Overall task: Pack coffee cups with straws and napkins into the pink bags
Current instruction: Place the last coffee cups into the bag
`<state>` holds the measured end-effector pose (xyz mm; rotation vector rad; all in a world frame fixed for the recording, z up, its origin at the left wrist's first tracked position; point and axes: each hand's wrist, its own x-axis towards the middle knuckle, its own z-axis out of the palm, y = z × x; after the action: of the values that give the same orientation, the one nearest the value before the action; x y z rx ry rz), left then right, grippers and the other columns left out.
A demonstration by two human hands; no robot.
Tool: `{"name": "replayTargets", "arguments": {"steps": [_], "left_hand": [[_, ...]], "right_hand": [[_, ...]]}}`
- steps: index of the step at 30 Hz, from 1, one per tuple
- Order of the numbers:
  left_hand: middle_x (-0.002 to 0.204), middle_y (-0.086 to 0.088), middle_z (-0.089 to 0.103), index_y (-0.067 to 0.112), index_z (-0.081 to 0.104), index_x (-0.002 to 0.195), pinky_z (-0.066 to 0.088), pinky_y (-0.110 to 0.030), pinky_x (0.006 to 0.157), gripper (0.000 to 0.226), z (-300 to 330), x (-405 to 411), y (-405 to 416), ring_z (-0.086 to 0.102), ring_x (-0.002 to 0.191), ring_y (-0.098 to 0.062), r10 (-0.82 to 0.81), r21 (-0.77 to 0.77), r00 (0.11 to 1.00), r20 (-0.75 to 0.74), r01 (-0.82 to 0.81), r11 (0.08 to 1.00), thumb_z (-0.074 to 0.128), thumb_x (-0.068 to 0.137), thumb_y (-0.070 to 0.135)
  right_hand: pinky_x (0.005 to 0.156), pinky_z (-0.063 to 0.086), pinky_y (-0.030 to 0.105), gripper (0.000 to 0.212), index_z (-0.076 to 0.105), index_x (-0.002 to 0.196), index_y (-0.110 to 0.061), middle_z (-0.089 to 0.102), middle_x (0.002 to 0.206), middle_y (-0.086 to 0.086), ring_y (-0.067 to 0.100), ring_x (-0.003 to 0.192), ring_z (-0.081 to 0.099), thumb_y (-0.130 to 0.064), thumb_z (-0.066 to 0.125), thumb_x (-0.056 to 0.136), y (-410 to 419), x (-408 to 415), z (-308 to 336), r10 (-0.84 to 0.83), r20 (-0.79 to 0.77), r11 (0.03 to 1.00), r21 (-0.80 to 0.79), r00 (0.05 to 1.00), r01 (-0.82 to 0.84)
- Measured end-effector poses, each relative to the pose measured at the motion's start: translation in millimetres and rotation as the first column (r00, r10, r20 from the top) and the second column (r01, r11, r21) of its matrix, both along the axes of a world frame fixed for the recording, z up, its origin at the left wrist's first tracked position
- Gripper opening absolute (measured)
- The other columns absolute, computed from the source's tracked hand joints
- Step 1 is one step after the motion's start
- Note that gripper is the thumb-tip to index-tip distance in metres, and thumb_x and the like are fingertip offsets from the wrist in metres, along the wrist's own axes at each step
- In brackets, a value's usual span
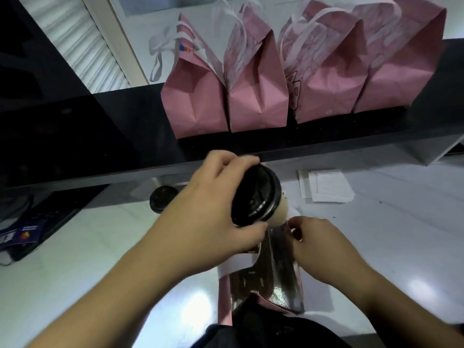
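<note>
My left hand [208, 209] grips a coffee cup with a black lid [256, 194], tilted, its pale body pointing down into the mouth of a pink bag [273, 280] on the white counter. My right hand [319, 242] pinches the bag's right rim and holds it apart. The bag's silvery lining shows inside. A second black-lidded cup [162, 198] stands on the counter to the left, partly behind my left hand. White napkins [326, 185] lie on the counter to the right. No straws are visible.
Several pink bags [256, 96] with white handles stand in a row on a raised black shelf [100, 136] behind the counter. A dark tray with a blue card [25, 233] sits at the left edge.
</note>
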<state>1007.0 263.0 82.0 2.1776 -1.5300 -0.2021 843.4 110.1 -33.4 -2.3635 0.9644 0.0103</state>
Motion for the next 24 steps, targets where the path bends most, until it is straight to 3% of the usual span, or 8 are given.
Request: {"name": "replayTargets", "arguments": {"steps": [3,7,10,13,17,24], "left_hand": [[0.14,0.017,0.033,0.045,0.033,0.15,0.051,-0.025,0.09,0.088,-32.0,-4.8,-26.4,0.051,0.122,-0.009,-0.102,0.256,0.993,0.052,0.086,0.963,0.062,0.071,0.07],[0.148,0.005,0.039,0.033,0.037,0.153,0.059,-0.037,0.09,0.083,-75.9,-12.1,-48.4,0.053,0.125,-0.02,-0.203,0.437,0.97,0.134,0.127,0.891,0.076,0.083,0.053],[0.146,-0.004,0.042,0.023,0.037,0.152,0.058,-0.043,0.091,0.08,-98.3,-18.2,-57.5,0.054,0.127,-0.029,-0.252,0.483,0.934,0.255,0.103,0.87,0.078,0.086,0.037],[0.146,-0.008,0.04,0.018,0.036,0.152,0.058,-0.049,0.093,0.08,-111.5,-18.3,-64.7,0.051,0.128,-0.033,-0.252,0.524,0.932,0.26,0.083,0.848,0.079,0.086,0.031],[0.145,-0.012,0.036,0.014,0.035,0.152,0.055,-0.058,0.095,0.076,-126.3,-11.8,-72.1,0.05,0.126,-0.036,-0.23,0.583,0.94,0.251,0.043,0.811,0.076,0.09,0.029],[0.148,-0.015,0.036,0.013,0.035,0.155,0.055,-0.052,0.099,0.075,-153.8,-3.2,-74.9,0.052,0.124,-0.036,-0.23,0.623,0.951,0.208,0.053,0.78,0.074,0.093,0.023]], "right_hand": [[0.048,0.041,0.03,0.03,0.058,0.072,-0.026,0.062,0.062,-0.003,0.012,0.057,0.058,-0.038,0.05,0.098,-4.5,-5.1,-0.7,0.002,-0.011,1.0,0.002,1.0,-0.002],[0.049,0.039,0.033,0.032,0.053,0.071,-0.023,0.059,0.063,0.0,0.017,0.058,0.056,-0.032,0.048,0.101,-8.3,-9.0,-2.6,0.001,-0.026,1.0,-0.017,1.0,-0.001],[0.05,0.042,0.034,0.028,0.053,0.074,-0.023,0.06,0.068,-0.002,0.016,0.061,0.057,-0.03,0.048,0.1,-11.6,-10.9,-1.9,-0.007,-0.043,0.999,-0.046,0.999,0.005],[0.048,0.034,0.033,0.029,0.049,0.071,-0.024,0.056,0.066,-0.003,0.014,0.06,0.053,-0.029,0.049,0.099,-14.8,-13.3,-1.2,-0.003,-0.042,0.998,-0.064,0.999,0.001],[0.052,0.044,0.036,0.026,0.051,0.073,-0.021,0.058,0.065,-0.001,0.018,0.059,0.055,-0.028,0.049,0.098,-16.6,-16.5,-1.5,-0.006,-0.043,0.999,-0.052,0.999,0.004],[0.056,0.049,0.04,0.027,0.053,0.074,-0.021,0.058,0.065,-0.001,0.019,0.06,0.057,-0.03,0.047,0.099,-16.3,-18.0,-0.5,0.011,-0.044,0.999,-0.041,0.999,-0.013]]}}
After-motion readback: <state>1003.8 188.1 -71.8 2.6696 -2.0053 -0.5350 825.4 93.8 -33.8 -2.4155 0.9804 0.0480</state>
